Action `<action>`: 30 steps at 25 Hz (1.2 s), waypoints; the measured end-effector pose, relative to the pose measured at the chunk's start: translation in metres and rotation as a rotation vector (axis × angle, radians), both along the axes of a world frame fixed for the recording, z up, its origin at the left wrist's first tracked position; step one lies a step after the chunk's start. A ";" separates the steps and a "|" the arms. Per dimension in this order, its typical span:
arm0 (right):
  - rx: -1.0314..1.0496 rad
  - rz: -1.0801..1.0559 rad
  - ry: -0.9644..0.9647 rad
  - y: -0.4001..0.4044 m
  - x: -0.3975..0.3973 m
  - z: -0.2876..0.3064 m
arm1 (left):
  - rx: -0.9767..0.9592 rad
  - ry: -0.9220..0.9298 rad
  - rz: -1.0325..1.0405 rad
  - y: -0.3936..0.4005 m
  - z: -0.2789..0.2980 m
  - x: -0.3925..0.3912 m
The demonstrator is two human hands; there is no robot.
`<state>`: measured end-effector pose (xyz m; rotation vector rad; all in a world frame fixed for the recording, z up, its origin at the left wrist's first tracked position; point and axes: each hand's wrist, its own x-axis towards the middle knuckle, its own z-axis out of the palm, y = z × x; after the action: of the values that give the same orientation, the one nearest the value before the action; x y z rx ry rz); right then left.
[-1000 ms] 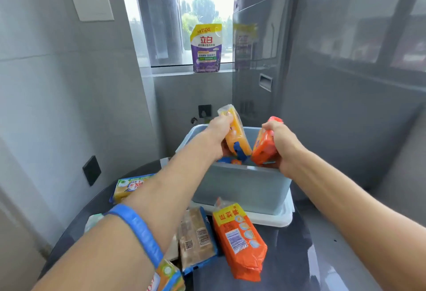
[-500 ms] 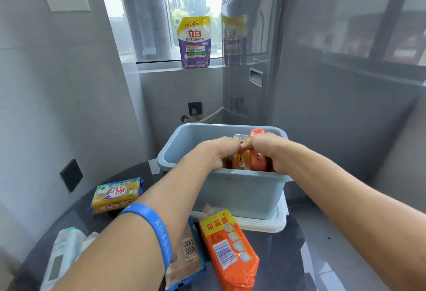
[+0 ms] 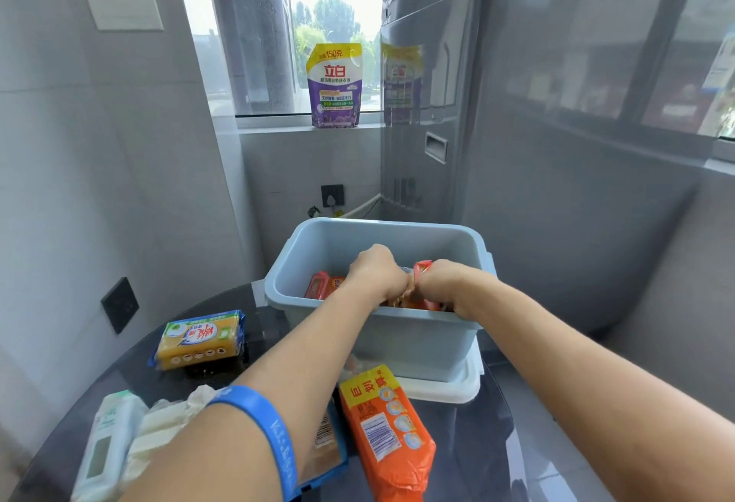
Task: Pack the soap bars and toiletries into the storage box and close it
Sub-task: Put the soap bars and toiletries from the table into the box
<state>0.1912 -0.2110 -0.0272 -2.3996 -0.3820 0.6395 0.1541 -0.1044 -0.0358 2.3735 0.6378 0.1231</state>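
Head view, frame centre: pale blue storage box (image 3: 382, 338), open, on white lid (image 3: 457, 388). Left hand (image 3: 376, 273) & right hand (image 3: 441, 283) inside, gripping orange soap pack (image 3: 422, 267); fingers, pack bottom hidden.

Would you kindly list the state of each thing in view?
storage box: open, partly filled
white lid: off, under the box
orange pack: lying on the table
yellow soap pack: lying on the table
left hand: inside box, gripping packs
right hand: inside box, gripping packs
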 end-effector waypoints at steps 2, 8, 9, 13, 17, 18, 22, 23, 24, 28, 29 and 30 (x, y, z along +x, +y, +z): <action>-0.108 0.039 -0.026 0.001 0.003 -0.003 | 0.131 0.018 0.009 -0.001 -0.001 0.000; -0.378 0.197 -0.179 0.004 -0.001 -0.005 | 0.170 0.162 -0.126 -0.007 -0.006 -0.007; -0.345 0.168 -0.198 0.005 -0.001 -0.006 | 0.165 0.154 -0.131 -0.007 -0.005 -0.009; -0.018 -0.057 -0.365 0.001 0.002 -0.012 | 0.029 0.086 -0.227 0.005 0.003 -0.024; 0.091 -0.079 -0.347 -0.003 -0.002 -0.014 | 0.200 -0.019 -0.183 0.028 0.000 -0.055; 0.113 -0.082 -0.332 -0.004 -0.003 -0.013 | 0.284 -0.055 -0.155 0.033 -0.002 -0.064; 0.235 -0.083 -0.432 -0.003 -0.011 -0.001 | 0.463 -0.247 -0.089 0.046 -0.018 -0.096; 0.251 -0.023 -0.491 0.005 -0.020 0.001 | 0.474 -0.326 -0.081 0.048 -0.023 -0.106; 0.280 0.050 -0.535 0.013 -0.033 0.004 | 0.494 -0.407 -0.095 0.047 -0.027 -0.112; 0.272 0.389 -0.689 0.051 -0.091 0.002 | 0.451 -0.500 -0.240 0.046 -0.042 -0.140; 0.274 0.441 -0.724 0.058 -0.103 0.001 | 0.355 -0.548 -0.226 0.054 -0.043 -0.153; 0.286 0.471 -0.742 0.061 -0.111 0.001 | 0.257 -0.612 -0.168 0.064 -0.044 -0.165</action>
<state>0.0801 -0.1497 -0.0266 -2.1930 -1.2763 -0.1548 -0.0109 -0.0406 -0.0802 2.4285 0.1321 0.8606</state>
